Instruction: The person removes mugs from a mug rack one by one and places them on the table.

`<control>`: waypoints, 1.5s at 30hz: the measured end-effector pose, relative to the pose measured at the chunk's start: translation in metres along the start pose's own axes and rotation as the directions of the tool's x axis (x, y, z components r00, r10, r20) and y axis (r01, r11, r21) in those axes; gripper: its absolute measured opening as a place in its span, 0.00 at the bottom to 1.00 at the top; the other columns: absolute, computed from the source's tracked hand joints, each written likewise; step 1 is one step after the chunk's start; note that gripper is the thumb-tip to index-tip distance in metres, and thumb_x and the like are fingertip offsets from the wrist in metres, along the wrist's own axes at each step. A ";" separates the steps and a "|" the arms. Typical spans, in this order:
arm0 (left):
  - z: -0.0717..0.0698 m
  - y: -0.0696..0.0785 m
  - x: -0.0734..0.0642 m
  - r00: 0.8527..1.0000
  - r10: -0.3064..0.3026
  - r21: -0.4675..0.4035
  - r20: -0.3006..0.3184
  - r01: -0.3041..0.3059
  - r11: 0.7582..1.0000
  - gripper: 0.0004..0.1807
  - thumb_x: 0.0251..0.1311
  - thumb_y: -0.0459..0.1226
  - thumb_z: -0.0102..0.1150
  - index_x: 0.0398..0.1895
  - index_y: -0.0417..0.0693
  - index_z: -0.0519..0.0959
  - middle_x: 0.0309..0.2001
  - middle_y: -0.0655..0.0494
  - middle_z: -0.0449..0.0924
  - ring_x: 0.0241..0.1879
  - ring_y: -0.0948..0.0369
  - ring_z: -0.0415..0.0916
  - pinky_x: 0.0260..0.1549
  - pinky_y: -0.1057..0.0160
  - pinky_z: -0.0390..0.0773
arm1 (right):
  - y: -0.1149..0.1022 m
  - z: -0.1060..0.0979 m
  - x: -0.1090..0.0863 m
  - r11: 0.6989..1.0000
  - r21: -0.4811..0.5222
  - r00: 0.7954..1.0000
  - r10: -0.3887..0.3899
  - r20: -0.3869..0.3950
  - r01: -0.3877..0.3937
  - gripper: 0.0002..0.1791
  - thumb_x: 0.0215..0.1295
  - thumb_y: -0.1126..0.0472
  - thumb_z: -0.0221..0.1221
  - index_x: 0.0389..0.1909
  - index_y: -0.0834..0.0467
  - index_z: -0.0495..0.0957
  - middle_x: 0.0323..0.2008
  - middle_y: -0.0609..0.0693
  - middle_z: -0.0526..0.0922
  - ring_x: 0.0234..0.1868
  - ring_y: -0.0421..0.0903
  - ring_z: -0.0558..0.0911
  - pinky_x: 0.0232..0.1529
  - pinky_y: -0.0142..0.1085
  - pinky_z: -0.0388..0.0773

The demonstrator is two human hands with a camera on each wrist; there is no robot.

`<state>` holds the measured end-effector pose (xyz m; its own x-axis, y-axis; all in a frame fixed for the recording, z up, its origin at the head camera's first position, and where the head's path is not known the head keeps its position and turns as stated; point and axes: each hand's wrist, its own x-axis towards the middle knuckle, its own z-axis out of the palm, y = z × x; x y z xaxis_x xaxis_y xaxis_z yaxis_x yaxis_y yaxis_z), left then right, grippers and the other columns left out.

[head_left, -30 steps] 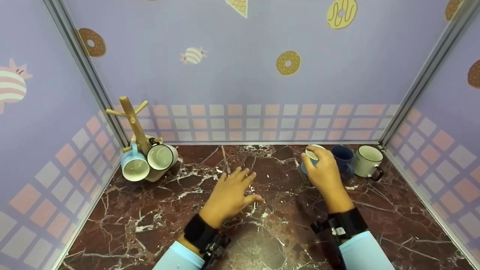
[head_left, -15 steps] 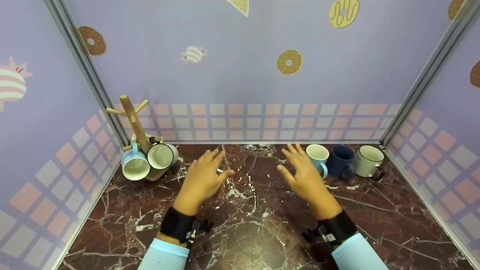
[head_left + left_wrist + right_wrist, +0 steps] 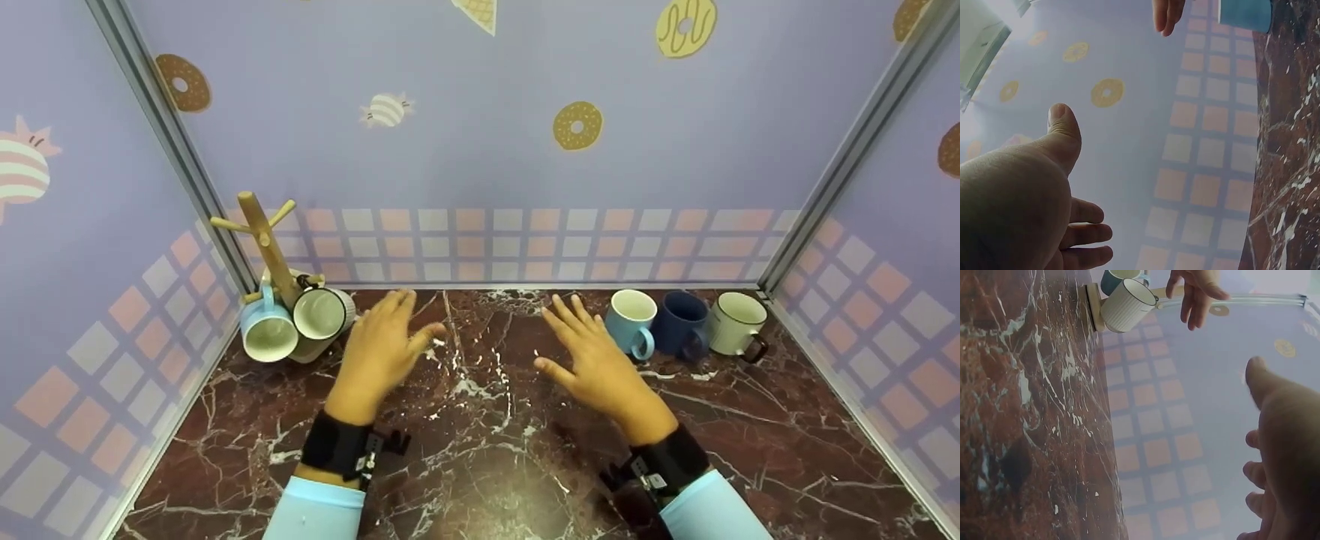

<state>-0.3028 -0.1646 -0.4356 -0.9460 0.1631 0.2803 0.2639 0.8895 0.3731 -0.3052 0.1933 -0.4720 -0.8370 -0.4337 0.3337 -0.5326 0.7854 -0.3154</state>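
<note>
My left hand (image 3: 377,356) hovers over the counter with fingers extended and holds nothing. Nearest to it is a ribbed white mug (image 3: 321,313) with a dark rim, hanging tilted on a wooden mug tree (image 3: 268,247). Beside that mug hangs a light blue mug (image 3: 268,334), its mouth turned forward. My right hand (image 3: 596,367), also bare and spread, is just left of a row of upright mugs. The closest is a light blue mug (image 3: 621,334) with a white inside; then come a dark blue mug (image 3: 679,326) and a cream mug (image 3: 729,326) with a black handle.
A dark red marbled counter (image 3: 480,465) lies beneath both hands. Purple walls (image 3: 480,165) with a checked band close off the back and both sides. The mug tree stands in the back left corner, the mug row along the back right.
My right hand has moved left off the light blue mug in the row, which stays upright there. My left hand has moved left, toward the mug tree.
</note>
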 end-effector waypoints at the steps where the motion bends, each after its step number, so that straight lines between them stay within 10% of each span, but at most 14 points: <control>1: -0.002 -0.002 0.001 1.000 0.001 -0.003 -0.018 -0.001 1.000 0.51 0.81 0.66 0.52 0.89 0.37 0.62 0.90 0.36 0.60 0.87 0.34 0.61 0.89 0.30 0.56 | 0.000 -0.001 -0.001 1.000 0.006 1.000 -0.008 -0.004 0.008 0.48 0.82 0.34 0.62 0.92 0.51 0.59 0.94 0.53 0.51 0.94 0.64 0.48 0.91 0.70 0.47; 9: -0.025 -0.020 0.003 0.993 -0.055 -0.030 -0.105 0.052 0.998 0.49 0.80 0.68 0.51 0.88 0.43 0.65 0.87 0.34 0.62 0.86 0.32 0.59 0.88 0.27 0.53 | -0.002 -0.002 -0.003 0.998 0.009 0.998 -0.056 -0.004 0.056 0.50 0.79 0.34 0.64 0.92 0.52 0.59 0.94 0.51 0.51 0.94 0.66 0.51 0.90 0.71 0.50; 15: -0.069 -0.036 0.011 0.965 -0.132 -0.091 -0.226 0.114 0.989 0.48 0.82 0.72 0.42 0.79 0.41 0.76 0.79 0.31 0.73 0.78 0.28 0.68 0.78 0.22 0.69 | -0.007 -0.002 -0.002 0.998 -0.007 0.998 -0.060 0.028 0.060 0.50 0.80 0.33 0.63 0.92 0.50 0.58 0.94 0.50 0.50 0.95 0.61 0.49 0.92 0.68 0.47; 23: -0.124 -0.066 0.041 0.838 -0.271 -0.149 -0.474 0.227 0.962 0.39 0.86 0.63 0.50 0.62 0.33 0.85 0.58 0.31 0.86 0.64 0.33 0.79 0.67 0.31 0.81 | -0.016 0.000 -0.003 0.997 -0.003 0.992 -0.078 0.101 0.079 0.51 0.81 0.27 0.57 0.93 0.48 0.56 0.94 0.50 0.48 0.95 0.61 0.49 0.93 0.64 0.47; 32: -0.158 -0.109 0.080 0.730 -0.554 -0.242 -0.400 0.499 0.832 0.37 0.78 0.62 0.64 0.70 0.41 0.81 0.74 0.37 0.78 0.76 0.38 0.69 0.77 0.35 0.72 | -0.024 0.003 -0.005 0.993 0.012 0.987 -0.116 0.109 0.116 0.51 0.80 0.26 0.57 0.92 0.49 0.59 0.93 0.49 0.50 0.95 0.60 0.50 0.93 0.64 0.48; 36: -0.163 -0.121 0.090 0.721 -0.600 -0.257 -0.347 0.542 0.800 0.46 0.76 0.66 0.63 0.79 0.39 0.74 0.79 0.34 0.73 0.81 0.35 0.66 0.78 0.33 0.72 | -0.024 0.004 -0.006 0.992 0.015 0.986 -0.127 0.105 0.126 0.49 0.80 0.31 0.62 0.92 0.49 0.61 0.93 0.50 0.52 0.94 0.62 0.51 0.92 0.67 0.49; 45: -0.161 -0.124 0.104 0.741 -0.588 -0.192 -0.323 0.558 0.808 0.40 0.78 0.68 0.60 0.65 0.41 0.87 0.66 0.34 0.87 0.67 0.33 0.82 0.62 0.36 0.84 | -0.029 0.004 -0.006 0.986 0.015 0.974 -0.167 0.153 0.167 0.49 0.81 0.27 0.56 0.92 0.48 0.60 0.94 0.47 0.50 0.95 0.60 0.49 0.91 0.69 0.48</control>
<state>-0.4036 -0.3262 -0.3104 -0.7959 -0.5401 0.2735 -0.2781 0.7274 0.6273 -0.2854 0.1712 -0.4685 -0.7456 -0.6211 0.2414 -0.6664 0.6956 -0.2683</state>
